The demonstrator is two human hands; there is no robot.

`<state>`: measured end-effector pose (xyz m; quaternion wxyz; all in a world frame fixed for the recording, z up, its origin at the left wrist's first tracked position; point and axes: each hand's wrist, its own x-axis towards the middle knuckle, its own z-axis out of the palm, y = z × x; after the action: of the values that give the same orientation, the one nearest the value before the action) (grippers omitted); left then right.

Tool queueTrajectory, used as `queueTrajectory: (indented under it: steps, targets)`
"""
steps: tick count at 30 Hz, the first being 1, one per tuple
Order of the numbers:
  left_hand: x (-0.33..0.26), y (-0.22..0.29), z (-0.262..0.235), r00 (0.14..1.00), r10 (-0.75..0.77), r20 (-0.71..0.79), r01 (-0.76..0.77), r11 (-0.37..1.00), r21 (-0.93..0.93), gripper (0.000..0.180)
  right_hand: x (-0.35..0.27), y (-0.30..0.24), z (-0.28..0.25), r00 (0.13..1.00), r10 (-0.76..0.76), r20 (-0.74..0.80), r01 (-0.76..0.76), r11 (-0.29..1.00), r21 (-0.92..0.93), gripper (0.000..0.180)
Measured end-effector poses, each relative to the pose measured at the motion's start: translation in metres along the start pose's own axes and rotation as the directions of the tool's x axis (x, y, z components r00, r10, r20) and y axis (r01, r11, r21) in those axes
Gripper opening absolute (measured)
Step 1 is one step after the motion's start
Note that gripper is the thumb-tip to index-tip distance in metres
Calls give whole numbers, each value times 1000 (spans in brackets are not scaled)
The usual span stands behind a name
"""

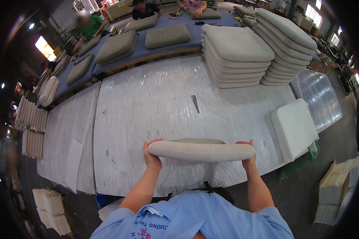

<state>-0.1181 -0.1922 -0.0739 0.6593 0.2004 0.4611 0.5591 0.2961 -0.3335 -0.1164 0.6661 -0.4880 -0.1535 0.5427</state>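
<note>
A light grey fabric seat cushion (201, 152) is held up on edge in front of me, over the near part of a plastic-wrapped table. My left hand (152, 154) grips its left end and my right hand (249, 154) its right end. Thumbs or fingertips show at the top of each end; the other fingers are partly hidden behind the cushion. A strip of its darker grey face shows beyond the upper edge. To the right, a white cushion (294, 128) leans near the table's edge.
The table (147, 103) is covered in clear wrap. Two tall stacks of cushions, a nearer stack (237, 47) and a farther stack (285, 36), stand at the far right. Beyond, people work at a blue-topped table (141, 42) with grey cushions. A green bag (303, 163) hangs at the right.
</note>
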Motion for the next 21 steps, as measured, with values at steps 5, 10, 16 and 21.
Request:
queueTrajectory:
  steps: [5, 10, 16, 21]
  targets:
    - [-16, -8, -10, 993, -7, -116, 4, 1000, -30, 63, -10, -2, -2, 999, 44, 9, -44, 998, -36, 66]
    - [-70, 22, 15, 791, 556, 255, -596, 609, 524, 50, -21, 4, -6, 996, -15, -83, 14, 1000, -11, 60]
    - [-127, 47, 75, 358, 18, 933, -867, -364, 340, 75, -16, 0, 5, 983, -7, -182, -3, 999, -52, 59]
    - [-97, 36, 102, 324, 15, 946, -811, -510, 286, 92, -17, -38, 19, 945, -148, -293, 69, 962, -263, 61]
